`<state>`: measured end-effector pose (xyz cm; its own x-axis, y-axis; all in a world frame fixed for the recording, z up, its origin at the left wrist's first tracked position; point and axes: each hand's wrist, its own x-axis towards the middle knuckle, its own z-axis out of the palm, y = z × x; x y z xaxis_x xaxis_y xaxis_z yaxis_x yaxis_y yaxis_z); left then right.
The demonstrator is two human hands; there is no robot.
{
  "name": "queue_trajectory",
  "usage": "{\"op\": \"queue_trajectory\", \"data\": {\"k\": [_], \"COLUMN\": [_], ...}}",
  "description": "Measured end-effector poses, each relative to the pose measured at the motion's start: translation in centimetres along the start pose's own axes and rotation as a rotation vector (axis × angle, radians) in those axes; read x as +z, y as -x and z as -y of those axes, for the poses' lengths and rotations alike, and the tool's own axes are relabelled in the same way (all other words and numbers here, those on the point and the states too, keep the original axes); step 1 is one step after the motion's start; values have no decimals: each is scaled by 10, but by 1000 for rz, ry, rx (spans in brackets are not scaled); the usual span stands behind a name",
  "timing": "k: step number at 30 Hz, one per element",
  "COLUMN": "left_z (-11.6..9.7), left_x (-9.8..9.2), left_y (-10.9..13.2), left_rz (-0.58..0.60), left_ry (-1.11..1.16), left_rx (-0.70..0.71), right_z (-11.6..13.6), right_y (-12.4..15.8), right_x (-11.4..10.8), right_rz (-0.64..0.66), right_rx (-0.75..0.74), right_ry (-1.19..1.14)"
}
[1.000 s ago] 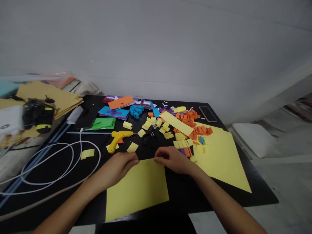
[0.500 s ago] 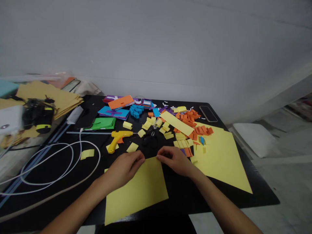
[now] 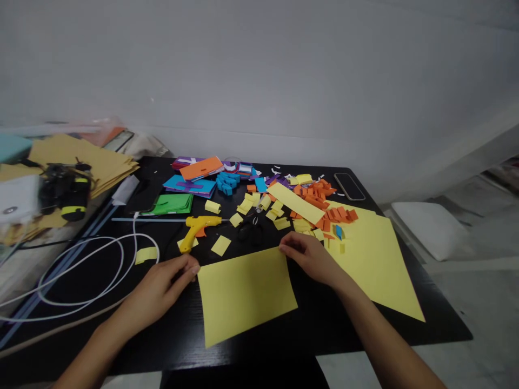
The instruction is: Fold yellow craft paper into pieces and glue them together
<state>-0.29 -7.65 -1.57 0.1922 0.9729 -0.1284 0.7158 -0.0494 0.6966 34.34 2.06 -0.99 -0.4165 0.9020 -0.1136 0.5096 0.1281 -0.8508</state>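
A yellow sheet of paper (image 3: 247, 297) is stretched between my two hands above the front of the black table. My left hand (image 3: 162, 286) pinches its far left corner between thumb and fingers. At the far right corner, my right hand (image 3: 310, 256) does the same. The sheet's near edge slants, lower on the left. Just beyond it lie black-handled scissors (image 3: 251, 229), a yellow hot glue gun (image 3: 198, 229) and a small yellow paper piece (image 3: 221, 246).
Larger yellow sheets (image 3: 381, 259) cover the table's right side, with folded orange pieces (image 3: 316, 192) beside them. Blue card packets (image 3: 190, 186) and a green packet (image 3: 172, 204) lie at the back left. A white cable (image 3: 121, 259) loops on the left; a phone (image 3: 349, 187) rests back right.
My left hand has moved left to the sheet's far left corner, and my right hand has shifted slightly right and up. The sheet has moved right and away from me.
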Motion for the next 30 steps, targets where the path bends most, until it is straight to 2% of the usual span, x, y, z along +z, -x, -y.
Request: {"op": "queue_trajectory", "data": {"k": [2, 5, 9, 11, 14, 19, 21, 25, 27, 30], "left_z": [0, -4, -23, -35, -45, -46, -46, -49, -53, -59], "left_x": [-3, -6, 1, 9, 22, 29, 29, 33, 38, 43], "left_y": [1, -1, -14, -24, -36, -42, -42, -44, -46, -49], "left_rz": [29, 139, 289, 265, 153, -1, 31, 214, 209, 156], "left_ry": [16, 62, 221, 259, 225, 350, 478, 751, 819, 750], "left_rx": [16, 59, 94, 86, 117, 65, 60, 120, 143, 218], "right_z": [0, 1, 13, 20, 25, 11, 4, 4, 9, 16], "right_y": [-1, -2, -5, -6, -7, -5, -4, -4, -6, -9], "right_x": [2, 8, 22, 30, 38, 35, 33, 34, 37, 40], "right_rz": [-5, 1, 37, 34, 19, 51, 28, -3, 25, 78], "right_rx": [2, -4, -48, -64, -55, 49, 85, 100, 81, 41], "right_ry": [-25, -92, -185, -211, -253, -341, -372, -394, -406, -428]}}
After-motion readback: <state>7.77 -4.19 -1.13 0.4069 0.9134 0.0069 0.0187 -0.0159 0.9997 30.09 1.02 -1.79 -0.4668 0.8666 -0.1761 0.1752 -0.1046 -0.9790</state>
